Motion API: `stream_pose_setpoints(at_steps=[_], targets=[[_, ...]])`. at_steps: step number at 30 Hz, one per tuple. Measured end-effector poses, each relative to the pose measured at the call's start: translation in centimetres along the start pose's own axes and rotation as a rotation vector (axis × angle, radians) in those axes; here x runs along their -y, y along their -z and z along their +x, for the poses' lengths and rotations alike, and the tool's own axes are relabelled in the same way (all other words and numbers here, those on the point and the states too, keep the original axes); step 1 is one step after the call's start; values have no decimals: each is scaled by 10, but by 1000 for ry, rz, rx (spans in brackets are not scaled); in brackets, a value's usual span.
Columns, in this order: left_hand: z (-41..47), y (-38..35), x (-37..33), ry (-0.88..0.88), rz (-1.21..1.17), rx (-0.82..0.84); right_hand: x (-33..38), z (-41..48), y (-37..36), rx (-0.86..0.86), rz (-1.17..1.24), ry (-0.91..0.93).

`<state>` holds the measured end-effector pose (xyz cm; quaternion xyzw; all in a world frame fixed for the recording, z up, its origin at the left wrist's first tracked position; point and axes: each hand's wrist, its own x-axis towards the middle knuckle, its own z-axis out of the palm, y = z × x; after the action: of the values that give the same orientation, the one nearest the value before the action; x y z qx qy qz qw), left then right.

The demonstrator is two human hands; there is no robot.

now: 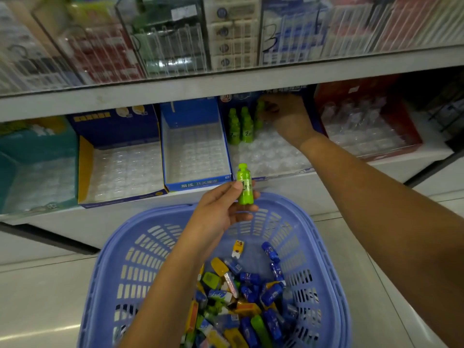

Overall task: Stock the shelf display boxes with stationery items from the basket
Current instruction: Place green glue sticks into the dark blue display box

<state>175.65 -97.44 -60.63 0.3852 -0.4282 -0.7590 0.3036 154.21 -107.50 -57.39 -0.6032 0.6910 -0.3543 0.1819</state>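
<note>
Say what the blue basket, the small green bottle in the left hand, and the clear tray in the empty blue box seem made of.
Basket: moulded plastic, matt, slotted walls in one piece. Green bottle pinched by the left hand: probably glossy plastic or rubber, it shows a highlight; cannot tell which. Clear tray: thin shiny formed plastic, with glinting rows of cups.

The left grip (221, 209) and right grip (288, 119) are bare hands on bare, uncovered forearms (376, 192).
</note>
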Motion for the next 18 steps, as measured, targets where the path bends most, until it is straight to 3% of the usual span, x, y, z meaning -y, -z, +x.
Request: stream_pose_setpoints(at_steps=[4,8,12,14,16,18], targets=[[5,3,3,14,-76,10,-8,9,-4,99,-140,-5],[6,0,1,19,-165,44,-9,6,-5,5,-102,-37],[6,-5,0,-11,-147,47,-1,6,-3,32,-164,-103],[7,-7,1,-51,-117,39,2,-2,1,-58,-170,-126],[8,-9,1,-97,-88,10,10,-22,8,-115,-5,-138],[11,-12,0,-158,-9,-43,21,-50,19,2,314,-171]])
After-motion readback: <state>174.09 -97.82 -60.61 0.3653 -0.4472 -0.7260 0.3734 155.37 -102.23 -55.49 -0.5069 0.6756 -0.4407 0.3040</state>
